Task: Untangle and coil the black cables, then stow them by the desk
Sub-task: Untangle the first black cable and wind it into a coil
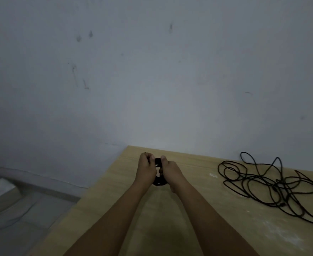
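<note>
Between both hands (158, 169) — gripped — coiled black cable (159, 180).

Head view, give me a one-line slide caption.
Both hands, left hand and right hand, grip a black coil over the desk; a tangled cable lies to the right.

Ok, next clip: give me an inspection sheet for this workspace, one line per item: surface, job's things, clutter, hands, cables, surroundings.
Surface: light wooden desk, pale dusty smears on its right part.
Job's things: small coiled black cable held between both hands above the desk; tangled black cable lying loose on the desk at right.
Clutter: nothing seen.
Hands: left hand and right hand both grip the coil, fingers curled round it.
Cables: one coiled, one still tangled, apart from each other.
Surroundings: scuffed grey wall behind the desk; grey floor at left, a blurred pale object there, unidentifiable.
</note>
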